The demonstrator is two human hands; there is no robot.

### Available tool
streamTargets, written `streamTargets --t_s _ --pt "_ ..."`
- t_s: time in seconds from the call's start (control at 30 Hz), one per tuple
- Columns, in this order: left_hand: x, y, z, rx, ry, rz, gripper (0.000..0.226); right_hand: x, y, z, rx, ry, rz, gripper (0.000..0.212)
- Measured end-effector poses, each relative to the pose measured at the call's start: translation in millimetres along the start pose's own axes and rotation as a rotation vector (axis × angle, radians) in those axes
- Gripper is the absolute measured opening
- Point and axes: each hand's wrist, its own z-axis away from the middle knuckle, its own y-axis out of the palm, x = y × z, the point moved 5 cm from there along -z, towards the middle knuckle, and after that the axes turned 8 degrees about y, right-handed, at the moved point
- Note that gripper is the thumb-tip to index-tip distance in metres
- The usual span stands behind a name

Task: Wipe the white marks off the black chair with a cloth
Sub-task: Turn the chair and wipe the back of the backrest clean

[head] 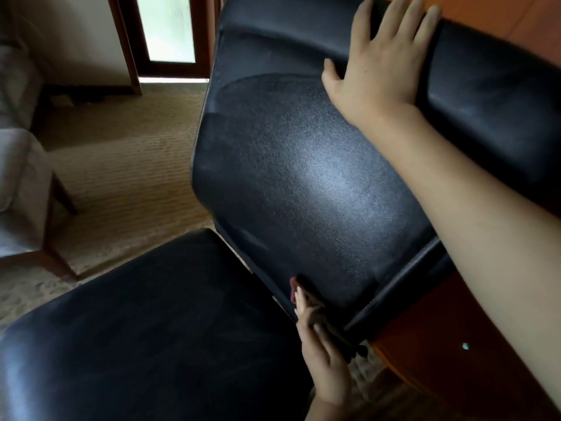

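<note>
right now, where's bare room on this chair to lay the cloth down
The seat cushion is bare, left of the left hand. The backrest middle is free between both hands. Crowded: its top, under the right hand, and its lower edge, where the left hand presses the cloth.

Cloth (293, 289): reddish sliver only, rest hidden under my left hand (322, 347); grip unreadable. Chair seat (136, 329): cut off at bottom and left edges. White marks: indistinguishable from glare.
</note>
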Motion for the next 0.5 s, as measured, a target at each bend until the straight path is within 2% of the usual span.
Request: streamTargets --t_s 0.07,0.13,0.17,0.23,0.33,0.43,0.5 --pt "28 -11 8 -0.120 -0.322 -0.017 0.027 0 -1 0 0.002 0.000 -0.005 0.074" --pt "61 -20 32 -0.232 -0.785 -0.065 0.023 0 -2 0 0.005 0.000 -0.002 0.074" --pt "75 -23 45 -0.265 -0.949 -0.067 0.019 1 -2 0 0.006 0.001 -0.001 0.074" --pt "87 -18 49 -0.334 -1.091 -0.003 0.023 0 1 -1 0.006 0.000 0.005 0.074" --pt "76 -18 16 -0.479 -1.051 0.086 0.031 1 2 -1 0.016 -0.005 0.005 0.074" --pt "40 -27 -41 -0.494 -0.772 0.078 0.029 3 2 -2 0.008 -0.008 0.001 0.075" --pt "3 -19 -79 -0.377 -0.472 -0.016 0.027 2 1 -1 0.010 -0.005 0.001 0.075"
